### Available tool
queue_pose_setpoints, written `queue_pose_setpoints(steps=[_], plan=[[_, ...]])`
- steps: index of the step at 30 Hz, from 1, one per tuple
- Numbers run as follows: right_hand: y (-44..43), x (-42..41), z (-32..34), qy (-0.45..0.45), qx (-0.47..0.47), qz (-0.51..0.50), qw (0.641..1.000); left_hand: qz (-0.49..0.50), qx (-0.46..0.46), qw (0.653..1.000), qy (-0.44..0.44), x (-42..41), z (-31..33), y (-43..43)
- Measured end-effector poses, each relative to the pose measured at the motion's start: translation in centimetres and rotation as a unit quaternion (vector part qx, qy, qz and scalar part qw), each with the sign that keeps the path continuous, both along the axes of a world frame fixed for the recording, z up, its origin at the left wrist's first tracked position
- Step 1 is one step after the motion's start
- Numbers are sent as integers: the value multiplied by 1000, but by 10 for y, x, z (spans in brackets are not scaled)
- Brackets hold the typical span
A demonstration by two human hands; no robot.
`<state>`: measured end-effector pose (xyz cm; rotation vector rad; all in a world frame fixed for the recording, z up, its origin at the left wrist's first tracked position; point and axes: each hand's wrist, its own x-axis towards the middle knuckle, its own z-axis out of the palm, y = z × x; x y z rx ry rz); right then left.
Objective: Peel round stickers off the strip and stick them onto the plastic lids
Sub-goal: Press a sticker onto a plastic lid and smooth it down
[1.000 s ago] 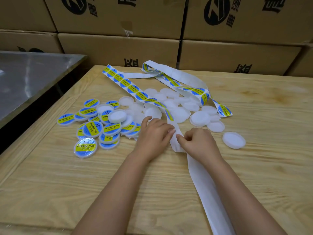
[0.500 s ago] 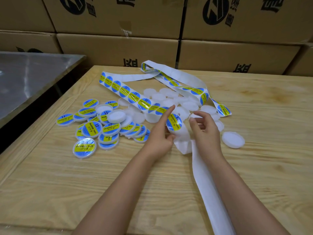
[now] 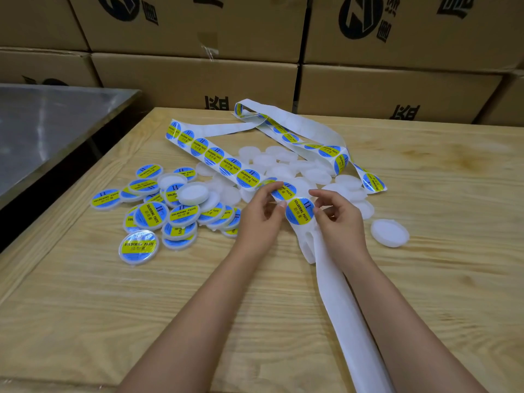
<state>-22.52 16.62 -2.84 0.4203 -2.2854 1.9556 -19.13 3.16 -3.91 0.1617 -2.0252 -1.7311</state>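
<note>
Dozens of labelled lids are lying heaped on the left half of the wooden table, just past a steel bench. Each is wearing a blue-and-yellow round reading SOLDERING PASTE, with a Roman II and Chinese characters I cannot make out.

Above them the strip is snaking in from the far side, carrying a row of the same rounds. The left hand is pinching it between thumb and forefinger, held up off the table. Just right of that pinch, the sticker is sitting at the end of the printed run. The right hand is closing curled fingers on its right edge, apparently working it off the liner. Under that wrist the spent backing is trailing toward the near edge.

I'd say the sticker is going to behave like any thin glossy film: nearly weightless, floppy, tacky underneath, ready to curl or cling to skin. The very rim looks like the place to hold it.

Behind the hands the bare lids are waiting in a loose white pile, and a lone lid is lying apart to the right. They look light and stiff and would probably skate on the wood unless steadied.

The cartons stacked along the back are showing black logos and characters, too cropped to read.
</note>
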Motion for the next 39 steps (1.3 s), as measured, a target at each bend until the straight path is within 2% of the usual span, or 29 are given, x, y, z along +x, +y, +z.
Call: queue_pose_setpoints(steps=[4, 8, 13, 16, 18, 22, 26, 33, 39], plan=[[-1, 2, 1, 15, -18, 10, 1000, 71, -108, 991, 34, 1, 2, 1], [-2, 5, 4, 20, -50, 47, 997, 40, -148, 988, 26, 0, -1, 2], [-1, 3, 3, -53, -135, 74, 987, 12, -165, 985, 49, 1, 2, -2], [-1, 2, 1, -75, -155, 80, 982, -24, -189, 981, 46, 1, 1, 1], [-3, 2, 1, -84, -168, 76, 979, -7, -202, 978, 49, 2, 1, 2], [-5, 1, 1, -101, -180, 71, 976, 110, -337, 928, 109, 3, 3, 1], [-3, -1, -2, -113, -176, 75, 975, 110, -423, 889, 136, 3, 1, -1], [-4, -2, -2, -109, -147, 82, 980, 122, -458, 864, 170, 4, 3, -2], [-5, -2, -3, -115, -136, 76, 981, 100, -453, 873, 152, 6, 2, 0]])
